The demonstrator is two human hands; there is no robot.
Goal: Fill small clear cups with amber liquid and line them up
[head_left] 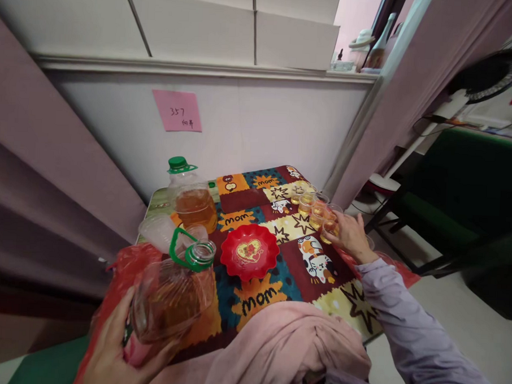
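Note:
My left hand (111,344) is wrapped round the lower part of a clear plastic jug (168,301) of amber liquid. The jug leans to the right; its neck has a green ring handle and no cap. At the table's right side, my right hand (351,237) has its fingertips on a small clear plastic cup (329,231) with amber liquid in it. Several more filled cups (305,204) stand in rows just beyond it. Between my hands lies a red scalloped dish (249,259) with a gold heart design.
A second jug (193,206) with a green cap stands at the back left, partly filled. Clear empty plastic cups (156,231) lie beside it. Red plastic bags (131,266) hang at the left edge. The patterned tablecloth (242,203) reaches the wall; a green chair (472,184) stands at right.

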